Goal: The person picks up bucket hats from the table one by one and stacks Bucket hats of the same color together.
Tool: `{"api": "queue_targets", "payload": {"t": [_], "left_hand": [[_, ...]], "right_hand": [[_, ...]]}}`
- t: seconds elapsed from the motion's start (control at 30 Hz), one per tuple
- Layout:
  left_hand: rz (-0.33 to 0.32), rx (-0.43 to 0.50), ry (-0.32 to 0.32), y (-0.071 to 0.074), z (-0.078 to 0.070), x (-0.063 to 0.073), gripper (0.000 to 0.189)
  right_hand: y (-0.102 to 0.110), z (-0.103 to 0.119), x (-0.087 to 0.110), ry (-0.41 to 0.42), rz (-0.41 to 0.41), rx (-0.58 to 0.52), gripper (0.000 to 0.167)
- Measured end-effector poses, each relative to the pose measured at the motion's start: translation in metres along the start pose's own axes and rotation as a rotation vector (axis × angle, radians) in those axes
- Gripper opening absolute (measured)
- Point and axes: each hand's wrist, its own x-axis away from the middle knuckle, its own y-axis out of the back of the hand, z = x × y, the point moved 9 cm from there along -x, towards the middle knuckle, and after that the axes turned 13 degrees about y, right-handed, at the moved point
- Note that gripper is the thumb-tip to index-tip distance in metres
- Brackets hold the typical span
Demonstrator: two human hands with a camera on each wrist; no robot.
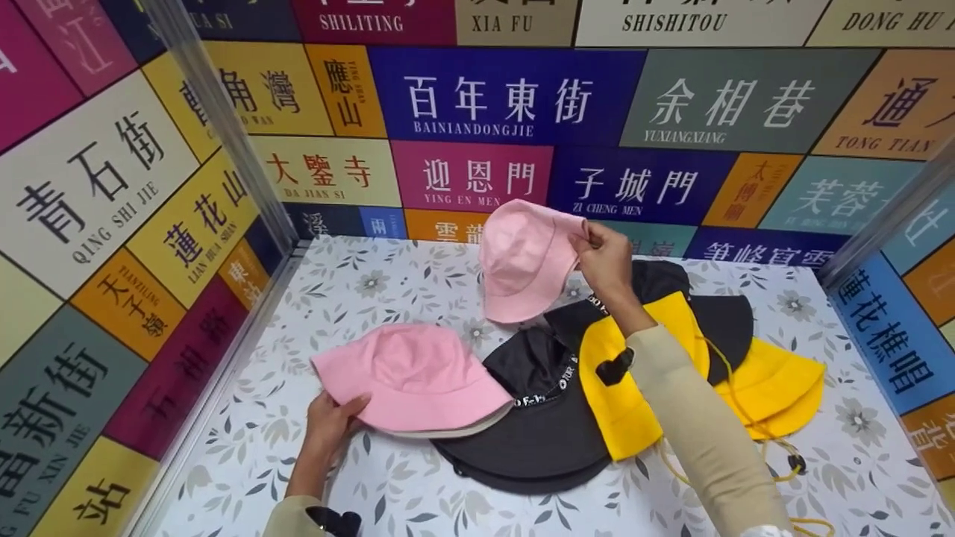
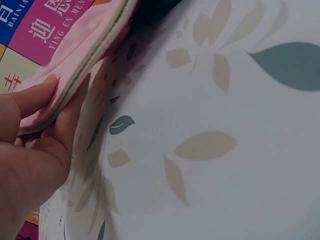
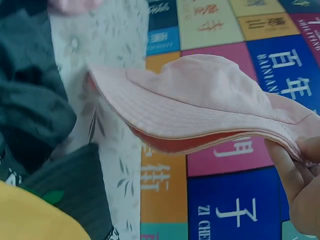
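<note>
Two pink bucket hats are held by their brims. My left hand (image 1: pixel 333 425) pinches the near-left brim of one pink bucket hat (image 1: pixel 418 365), thumb on top and fingers beneath; the left wrist view shows the same grip on the pink brim (image 2: pixel 75 70). My right hand (image 1: pixel 606 257) pinches the brim of the other pink bucket hat (image 1: pixel 526 257), raised in front of the back wall. In the right wrist view this pink hat (image 3: pixel 200 95) hangs sideways from the fingers. A black hat (image 1: pixel 530 440) lies partly beneath the left pink hat.
Yellow hats (image 1: pixel 776 388) with cords and more black hats (image 1: pixel 724 328) overlap in a row to the right, under my right forearm. The table (image 1: pixel 246 477) has a leaf-patterned cover. Walls (image 1: pixel 507 89) with coloured street-name panels close off the back and sides.
</note>
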Motion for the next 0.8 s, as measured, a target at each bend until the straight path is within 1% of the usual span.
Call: {"api": "queue_targets", "payload": {"t": [0.1, 0.17, 0.27, 0.33, 0.4, 0.47, 0.53, 0.57, 0.7, 0.8], "left_hand": [[-0.017, -0.027, -0.034, 0.001, -0.006, 0.001, 0.066], [-0.037, -0.035, -0.044, 0.003, -0.008, 0.001, 0.064], [-0.056, 0.013, -0.013, 0.007, -0.006, 0.001, 0.055], [-0.033, 0.068, 0.027, 0.008, -0.003, 0.001, 0.057], [0.003, 0.145, 0.065, 0.008, 0.0, 0.001, 0.063], [0.039, 0.198, 0.081, 0.007, 0.001, 0.001, 0.068], [0.047, 0.22, 0.072, 0.007, 0.001, 0.001, 0.067], [0.037, 0.222, 0.059, 0.008, 0.001, 0.001, 0.065], [-0.006, 0.195, 0.01, 0.009, 0.002, 0.003, 0.054], [-0.002, 0.194, -0.004, 0.009, 0.004, 0.003, 0.052]], "right_hand": [[0.0, 0.003, 0.005, -0.024, -0.002, -0.065, 0.026], [0.0, 0.003, 0.01, -0.055, -0.007, -0.108, 0.028], [0.0, 0.001, 0.017, -0.126, -0.027, -0.177, 0.031], [-0.001, 0.001, 0.021, -0.173, -0.048, -0.222, 0.032], [-0.003, 0.002, 0.024, -0.218, -0.067, -0.275, 0.033], [-0.005, 0.004, 0.027, -0.26, -0.079, -0.325, 0.033], [-0.009, 0.006, 0.03, -0.298, -0.08, -0.368, 0.034], [-0.011, 0.007, 0.031, -0.316, -0.078, -0.391, 0.034], [-0.02, 0.015, 0.037, -0.37, -0.053, -0.482, 0.037], [-0.029, 0.024, 0.042, -0.394, -0.033, -0.586, 0.038]]}}
